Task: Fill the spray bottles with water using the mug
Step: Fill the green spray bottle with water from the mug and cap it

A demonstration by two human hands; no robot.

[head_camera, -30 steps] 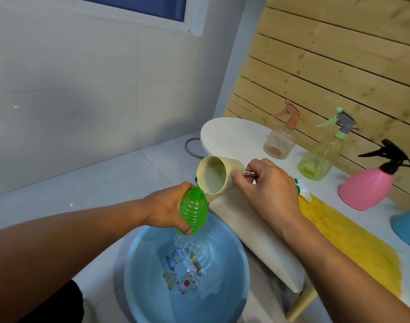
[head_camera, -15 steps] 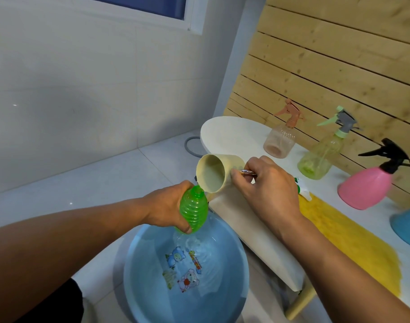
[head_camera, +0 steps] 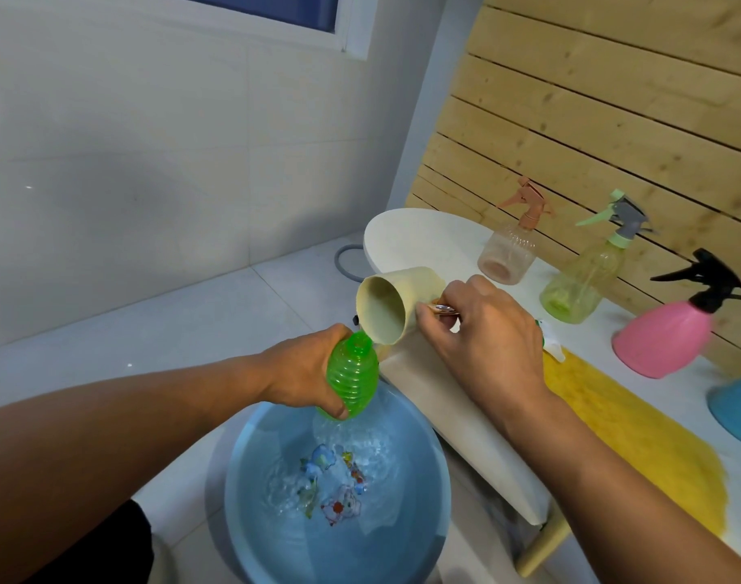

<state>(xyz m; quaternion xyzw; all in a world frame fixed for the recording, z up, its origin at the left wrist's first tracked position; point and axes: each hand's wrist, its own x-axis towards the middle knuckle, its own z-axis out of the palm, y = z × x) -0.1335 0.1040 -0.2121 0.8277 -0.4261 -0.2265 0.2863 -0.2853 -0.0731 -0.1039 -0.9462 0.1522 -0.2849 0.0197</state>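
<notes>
My left hand (head_camera: 301,368) grips a ribbed green bottle (head_camera: 354,379) with no spray head, held over the blue basin (head_camera: 242,516). My right hand (head_camera: 482,343) holds the beige mug (head_camera: 385,309) by its handle, tipped on its side with its rim touching the bottle's open neck. Water spills below the bottle and ripples in the basin. Three capped spray bottles stand on the white table (head_camera: 411,238): a peach one (head_camera: 510,250), a pale green one (head_camera: 583,280) and a pink one (head_camera: 672,335).
A yellow cloth (head_camera: 638,440) lies on the table to the right of my right forearm. A blue object (head_camera: 739,406) sits at the right edge. A wooden slat wall backs the table. A grey hose loop (head_camera: 345,263) lies on the tiled floor.
The mug has tilted slightly further toward the bottle neck. The water in the basin is more disturbed now. Both hands stay in about the same place.
</notes>
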